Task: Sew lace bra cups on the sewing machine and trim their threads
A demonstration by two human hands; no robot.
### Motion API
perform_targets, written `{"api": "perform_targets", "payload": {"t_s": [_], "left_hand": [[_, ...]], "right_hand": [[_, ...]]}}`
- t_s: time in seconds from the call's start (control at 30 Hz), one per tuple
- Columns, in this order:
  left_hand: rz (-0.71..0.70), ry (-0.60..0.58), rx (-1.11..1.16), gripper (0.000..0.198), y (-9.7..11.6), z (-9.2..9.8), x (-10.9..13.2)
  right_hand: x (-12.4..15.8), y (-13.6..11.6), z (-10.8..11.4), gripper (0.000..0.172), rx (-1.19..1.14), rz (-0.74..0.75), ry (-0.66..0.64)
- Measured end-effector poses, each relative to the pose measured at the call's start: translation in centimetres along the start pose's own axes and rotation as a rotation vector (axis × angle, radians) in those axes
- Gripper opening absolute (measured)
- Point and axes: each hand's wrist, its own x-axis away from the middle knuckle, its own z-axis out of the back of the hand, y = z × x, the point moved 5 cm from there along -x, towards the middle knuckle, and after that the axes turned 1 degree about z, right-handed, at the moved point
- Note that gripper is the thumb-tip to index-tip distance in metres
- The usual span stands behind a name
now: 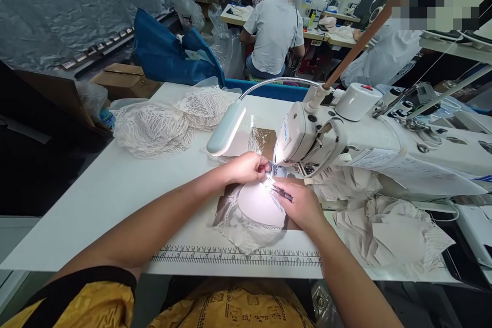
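A pale padded bra cup point(258, 204) with white lace trim lies under the needle area of the sewing machine point(294, 136), its lace spread toward the table's front edge. At its top edge, close to the presser foot, my left hand point(251, 168) pinches the lace cloth between thumb and fingers. My right hand point(303, 205) rests at the cup's right side, closed around a slim dark pointed tool point(283, 193) whose tip touches the lace. Whether it is tweezers or thread snips I cannot tell. The fingertips of my left hand partly hide the stitching spot.
Lace pieces point(154, 127) are heaped at the back left. Cut beige fabric pieces point(395, 233) pile up to the right under the machine arm. A lamp point(226, 130) hangs low over the work. A printed ruler point(234, 257) runs along the front edge. People sit at machines beyond.
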Motion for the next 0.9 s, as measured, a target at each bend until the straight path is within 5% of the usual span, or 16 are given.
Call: {"api": "perform_targets", "payload": {"t_s": [0.43, 0.6, 0.73, 0.9], "left_hand": [[-0.083, 0.031, -0.228, 0.004, 1.1, 0.6, -1.2], [-0.239, 0.239, -0.424, 0.019, 2.5, 1.2, 1.7], [-0.414, 0.272, -0.471, 0.027, 3.5, -0.7, 4.1], [-0.45, 0.286, -0.639, 0.03, 2.6, -3.3, 4.6]], "right_hand": [[0.2, 0.2, -0.4, 0.03, 0.242, 0.015, 0.018], [0.3, 0.1, -0.3, 0.031, 0.253, 0.0, 0.008], [0.2, 0.0, -0.2, 0.03, 0.26, -0.003, -0.01], [0.1, -0.2, -0.2, 0.028, 0.264, -0.004, -0.017]]}}
